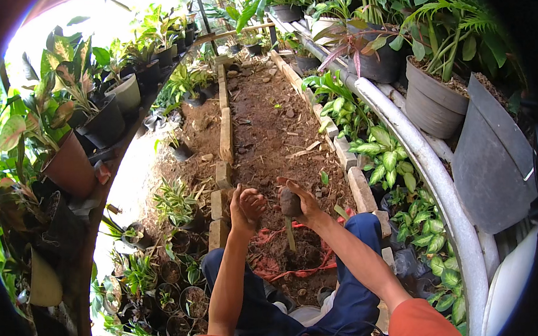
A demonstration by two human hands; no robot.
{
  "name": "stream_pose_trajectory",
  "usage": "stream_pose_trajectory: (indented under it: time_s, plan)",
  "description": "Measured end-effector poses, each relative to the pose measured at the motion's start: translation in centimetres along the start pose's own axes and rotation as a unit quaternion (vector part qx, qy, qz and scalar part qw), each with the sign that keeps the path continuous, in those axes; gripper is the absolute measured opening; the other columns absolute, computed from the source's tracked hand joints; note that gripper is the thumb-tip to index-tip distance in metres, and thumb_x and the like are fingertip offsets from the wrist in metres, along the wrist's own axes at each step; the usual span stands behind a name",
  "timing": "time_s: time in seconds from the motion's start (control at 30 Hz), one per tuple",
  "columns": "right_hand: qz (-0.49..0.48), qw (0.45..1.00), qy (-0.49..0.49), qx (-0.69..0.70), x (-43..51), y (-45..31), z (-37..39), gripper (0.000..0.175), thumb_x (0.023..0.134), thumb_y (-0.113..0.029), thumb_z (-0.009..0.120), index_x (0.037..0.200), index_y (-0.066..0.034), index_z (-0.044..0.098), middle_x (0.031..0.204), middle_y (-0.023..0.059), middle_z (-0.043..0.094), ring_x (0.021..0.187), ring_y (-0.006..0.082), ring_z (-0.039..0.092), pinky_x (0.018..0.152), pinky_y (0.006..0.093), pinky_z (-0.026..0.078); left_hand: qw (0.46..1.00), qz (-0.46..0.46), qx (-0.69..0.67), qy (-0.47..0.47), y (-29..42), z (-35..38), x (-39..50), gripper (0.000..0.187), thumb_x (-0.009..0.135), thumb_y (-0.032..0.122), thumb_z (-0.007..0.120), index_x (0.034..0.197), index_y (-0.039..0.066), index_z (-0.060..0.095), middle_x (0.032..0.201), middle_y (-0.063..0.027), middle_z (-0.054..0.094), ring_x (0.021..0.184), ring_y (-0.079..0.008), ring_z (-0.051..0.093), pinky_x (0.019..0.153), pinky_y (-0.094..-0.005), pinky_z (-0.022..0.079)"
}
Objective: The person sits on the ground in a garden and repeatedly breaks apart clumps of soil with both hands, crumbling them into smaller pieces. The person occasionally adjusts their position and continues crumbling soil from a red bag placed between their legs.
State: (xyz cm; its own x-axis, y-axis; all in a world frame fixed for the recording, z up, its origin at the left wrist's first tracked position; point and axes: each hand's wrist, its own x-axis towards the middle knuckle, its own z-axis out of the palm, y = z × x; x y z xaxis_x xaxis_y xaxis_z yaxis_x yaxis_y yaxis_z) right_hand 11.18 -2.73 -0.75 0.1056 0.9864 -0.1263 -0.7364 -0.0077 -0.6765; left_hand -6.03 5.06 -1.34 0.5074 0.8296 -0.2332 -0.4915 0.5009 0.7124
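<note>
My right hand (303,203) holds a brown, rounded, soil-coloured piece (291,202) upright against its palm and fingers. Below that piece hangs a narrow greenish-tan strip (291,237); I cannot tell whether it is a stem or a handle. My left hand (248,208) is raised a little way to the left, fingers loosely curled and apart, with nothing in it. Under both hands, between my knees, a heap of dark soil (303,253) lies on red plastic sheeting (297,274).
Bricks (225,136) edge the dirt path (268,118) on the left, and more bricks (361,190) on the right. Small potted plants (195,302) crowd the left. A metal pipe (427,178) curves along the right, beneath large pots (434,100). Another plant shelf (110,187) runs at left.
</note>
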Motion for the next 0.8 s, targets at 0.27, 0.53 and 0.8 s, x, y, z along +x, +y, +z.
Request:
stream_pose_trajectory:
  time_s: [0.27, 0.53, 0.8]
  plan:
    - [-0.03, 0.992, -0.095, -0.08, 0.4, -0.22, -0.82, 0.031, 0.095, -0.03, 0.054, 0.108, -0.0026, 0.062, 0.089, 0.0087, 0.066, 0.074, 0.0168, 0.065, 0.062, 0.0311, 0.056, 1.0, -0.009, -0.007, -0.003, -0.36, 0.15, 0.31, 0.044, 0.093, 0.054, 0.05, 0.089, 0.012, 0.062, 0.079, -0.0036, 0.062, 0.077, -0.019, 0.06, 0.073, -0.0339, 0.047]
    - [-0.141, 0.979, -0.092, -0.117, 0.54, -0.23, -0.33, 0.037, 0.1, -0.017, 0.031, 0.12, 0.0, 0.056, 0.088, 0.012, 0.066, 0.075, 0.0184, 0.065, 0.064, 0.0324, 0.056, 1.0, 0.0, -0.008, 0.015, -0.71, 0.71, 0.24, 0.044, 0.092, 0.055, 0.051, 0.089, 0.012, 0.062, 0.078, -0.0035, 0.061, 0.073, -0.018, 0.057, 0.073, -0.0336, 0.047]
    - [-0.019, 0.999, -0.034, 0.016, 0.59, -0.2, -0.71, 0.035, 0.098, -0.027, 0.044, 0.12, -0.0016, 0.056, 0.094, 0.0114, 0.066, 0.082, 0.0184, 0.065, 0.073, 0.0317, 0.057, 1.0, -0.018, -0.017, 0.006, -0.76, 0.12, 0.83, 0.044, 0.092, 0.057, 0.051, 0.087, 0.014, 0.062, 0.078, -0.0032, 0.064, 0.08, -0.0177, 0.061, 0.075, -0.0343, 0.044]
